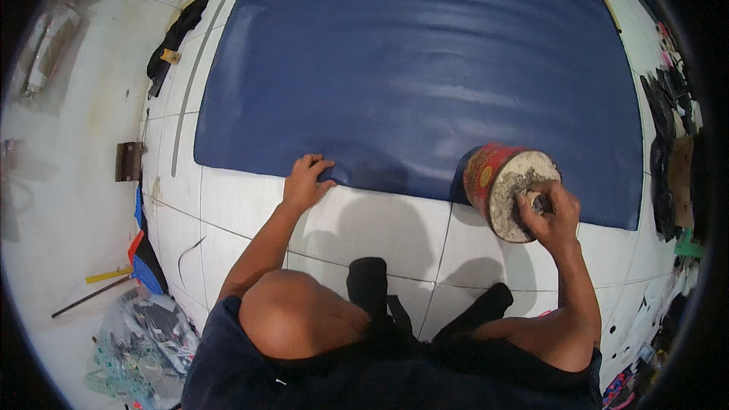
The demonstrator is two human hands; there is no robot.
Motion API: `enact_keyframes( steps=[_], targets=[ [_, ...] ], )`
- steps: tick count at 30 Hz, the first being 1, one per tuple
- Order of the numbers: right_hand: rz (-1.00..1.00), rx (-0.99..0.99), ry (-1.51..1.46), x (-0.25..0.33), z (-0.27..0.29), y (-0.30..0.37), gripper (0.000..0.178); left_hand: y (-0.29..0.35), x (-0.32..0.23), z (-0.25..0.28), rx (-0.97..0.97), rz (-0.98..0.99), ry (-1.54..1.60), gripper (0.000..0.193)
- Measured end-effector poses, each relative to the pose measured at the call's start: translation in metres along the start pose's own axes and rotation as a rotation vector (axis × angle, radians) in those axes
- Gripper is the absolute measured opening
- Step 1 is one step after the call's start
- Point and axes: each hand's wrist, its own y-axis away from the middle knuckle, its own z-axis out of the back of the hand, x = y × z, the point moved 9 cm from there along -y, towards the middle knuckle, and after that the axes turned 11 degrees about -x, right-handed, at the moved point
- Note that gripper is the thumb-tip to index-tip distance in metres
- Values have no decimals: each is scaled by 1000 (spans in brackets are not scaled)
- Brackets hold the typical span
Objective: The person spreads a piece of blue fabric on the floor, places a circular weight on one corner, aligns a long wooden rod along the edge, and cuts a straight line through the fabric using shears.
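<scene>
A large dark blue sheet (425, 68), smooth and glossy with several ripples, lies over the tiled floor. My left hand (305, 182) is at its near edge, fingers apart on the sheet and thumb beside the edge. Over the near edge, further right, is a round red tin (480, 182) whose pale, rough, cement-like end (510, 196) faces me. My right hand (553, 216) is closed round a short handle in the middle of that end. The tin looks tilted; whether its base touches the sheet I cannot tell.
White floor tiles (372, 220) surround the sheet. Left are a long grey strip (199, 68), a black bundle (178, 38), a brown metal piece (129, 162) and a clear plastic bag of scraps (144, 342). Black material (662, 159) lies right. My feet (368, 285) are close to the near edge.
</scene>
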Motion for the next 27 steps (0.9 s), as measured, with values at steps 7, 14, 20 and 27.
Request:
enact_keyframes(
  steps=[7, 14, 20, 27],
  targets=[
    [-106, 38, 28, -42, -31, -19, 27, 14, -7, -1, 15, -16, -38, 43],
    [-155, 139, 321, -48, -45, -23, 35, 14, -8, -13, 126, 100, 17, 42],
    [-273, 423, 170, -49, -52, -29, 57, 28, 8, -14, 6, 51, 116, 40],
    [-402, 741, 258, -47, -59, -25, 61, 22, 16, -14, -98, 29, 148, 43]
  ],
)
